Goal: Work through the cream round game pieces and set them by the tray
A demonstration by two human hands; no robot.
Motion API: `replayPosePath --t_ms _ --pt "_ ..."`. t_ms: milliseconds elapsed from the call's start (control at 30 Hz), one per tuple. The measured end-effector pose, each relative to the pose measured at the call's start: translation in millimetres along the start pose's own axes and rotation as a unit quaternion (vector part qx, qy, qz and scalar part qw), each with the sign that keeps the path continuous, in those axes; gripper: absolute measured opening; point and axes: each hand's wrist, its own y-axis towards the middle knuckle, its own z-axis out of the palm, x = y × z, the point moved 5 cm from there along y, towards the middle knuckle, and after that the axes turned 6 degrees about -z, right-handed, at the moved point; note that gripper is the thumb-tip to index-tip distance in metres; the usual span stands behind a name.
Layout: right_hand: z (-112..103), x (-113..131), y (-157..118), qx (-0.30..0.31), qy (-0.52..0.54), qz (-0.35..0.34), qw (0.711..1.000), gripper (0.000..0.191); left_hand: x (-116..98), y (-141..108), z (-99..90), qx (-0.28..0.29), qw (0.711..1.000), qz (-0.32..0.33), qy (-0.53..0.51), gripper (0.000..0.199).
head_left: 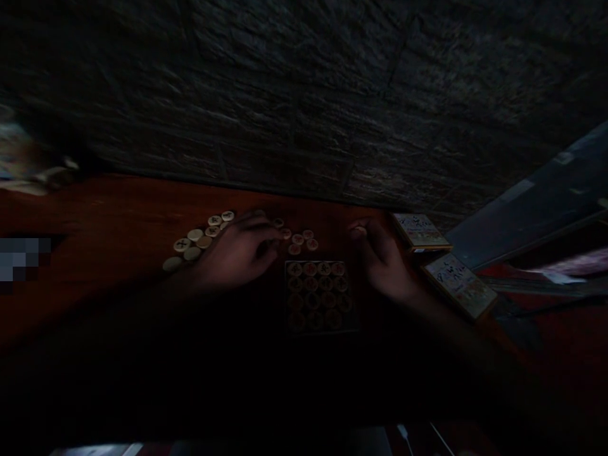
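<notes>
My left hand [240, 250] is over the wooden table, fingers curled, with the thumb and index fingertips together at a red-marked Chinese chess piece [285, 234]. Several loose red-marked pieces [297, 239] lie just right of those fingertips. Beyond and under the left hand is a group of pale round pieces [194, 235], some with dark characters and some blank; the hand hides part of it. My right hand [382, 259] pinches a small round piece [360, 229] between thumb and index finger. Between the hands sits a square tray [285, 278] with rows of pieces in it.
Two flat printed boxes, one farther back [420, 230] and one nearer [463, 285], lie right of my right hand. A rough stone-like wall [294, 114] rises behind the table [128, 209]. Blurred items [23, 155] stand at the far left. The light is very dim.
</notes>
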Motion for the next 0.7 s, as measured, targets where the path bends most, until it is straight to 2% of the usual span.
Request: replayPosePath --t_ms 200,367,700 --pt "-4 8 2 -0.019 0.004 0.000 1.000 0.032 -1 -1 0.8 0.008 1.000 -0.009 0.005 0.027" --pt "-6 10 2 -0.029 0.028 0.017 0.999 0.043 0 -1 -0.3 0.007 1.000 -0.008 -0.002 0.029" --pt "1 -8 0 -0.021 0.051 0.063 0.996 0.052 0 -1 0.3 0.014 1.000 -0.013 -0.005 0.027"
